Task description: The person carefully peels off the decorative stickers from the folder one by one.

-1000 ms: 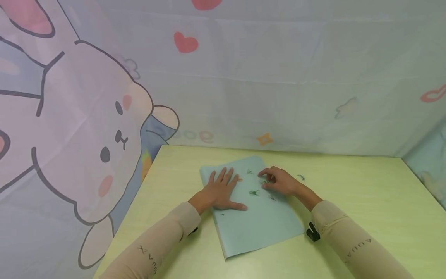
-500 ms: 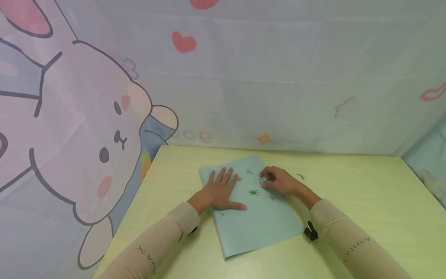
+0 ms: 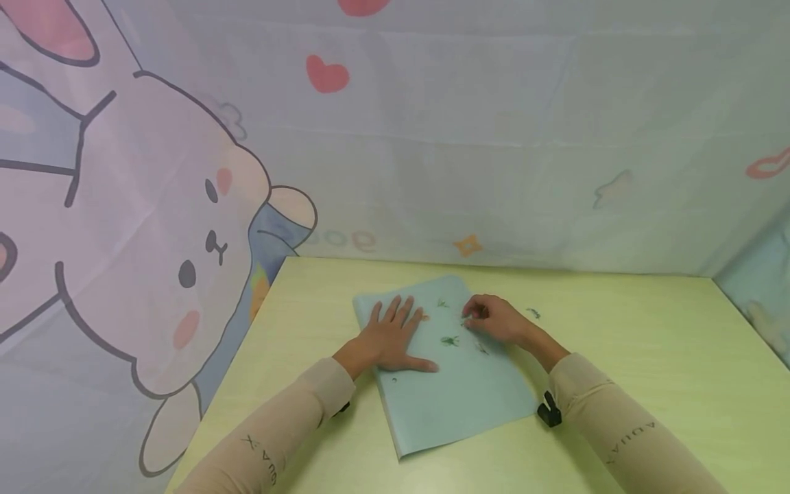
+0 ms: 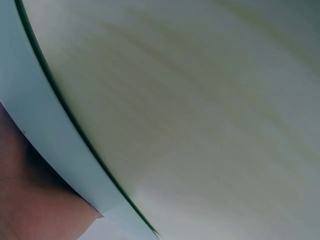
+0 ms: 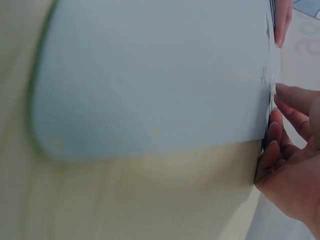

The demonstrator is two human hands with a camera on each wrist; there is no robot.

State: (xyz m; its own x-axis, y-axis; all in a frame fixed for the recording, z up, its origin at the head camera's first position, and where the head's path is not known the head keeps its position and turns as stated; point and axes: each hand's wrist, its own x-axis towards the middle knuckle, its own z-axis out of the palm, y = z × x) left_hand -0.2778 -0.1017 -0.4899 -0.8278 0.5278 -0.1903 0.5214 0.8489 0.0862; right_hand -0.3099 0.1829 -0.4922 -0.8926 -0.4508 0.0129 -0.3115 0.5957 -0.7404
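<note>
A pale blue booklet or folder (image 3: 457,401) lies tilted on the table. My left hand (image 3: 389,342) rests flat on its left side, fingers spread. On the sheet are small green insect-like pieces, one (image 3: 450,341) near the middle and another (image 3: 442,302) higher up. A faint one (image 3: 482,348) lies just below my right hand (image 3: 498,321). Thumb and forefinger of that hand pinch a small dark piece (image 3: 463,324) at the sheet's surface, mostly hidden by the fingertips. An orange speck (image 3: 425,318) shows beside the left fingertips.
The pale yellow-green table (image 3: 642,343) extends on both sides of the booklet. A small dark bluish piece (image 3: 533,313) lies on it, right of the booklet. Behind stands a printed cloth backdrop (image 3: 494,137) with a rabbit and hearts.
My right thumb and fingertips have drawn closer together and slightly right, covering more of the small piece between them. The left hand and the booklet stay put.
</note>
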